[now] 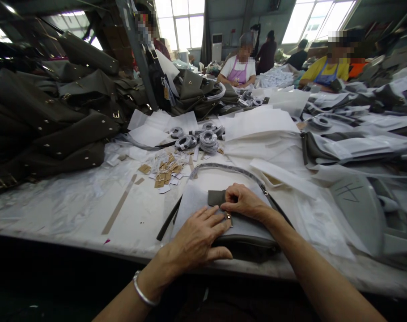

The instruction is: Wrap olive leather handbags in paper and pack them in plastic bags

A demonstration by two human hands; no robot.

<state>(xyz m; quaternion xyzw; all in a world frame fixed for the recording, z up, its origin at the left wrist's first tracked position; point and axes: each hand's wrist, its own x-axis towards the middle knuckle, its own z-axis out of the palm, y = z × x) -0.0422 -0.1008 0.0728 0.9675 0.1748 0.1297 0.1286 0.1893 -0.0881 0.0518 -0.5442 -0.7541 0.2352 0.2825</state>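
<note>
A dark olive handbag lies in front of me at the table's edge, its front covered by a pale wrapping sheet (190, 208). My left hand (203, 235) rests flat on it with fingers stretched out, their tips beside a gold-coloured metal clasp (228, 218). Just above, my right hand (242, 201) is closed in a pinch at the right end of a short dark leather tab (216, 197). What lies inside that pinch is partly hidden. The bag's plastic-wrapped handle (223, 166) arches beyond both hands. A zip edge (250, 239) shows along the near side.
Brown and white tags (166, 172) lie loose past the bag, near wrapped strap coils (208, 142). Olive bags (65, 120) are heaped at left. White sheets (260, 123) and wrapped bags (351, 145) cover the right. Several people work beyond, one in a purple apron (238, 71).
</note>
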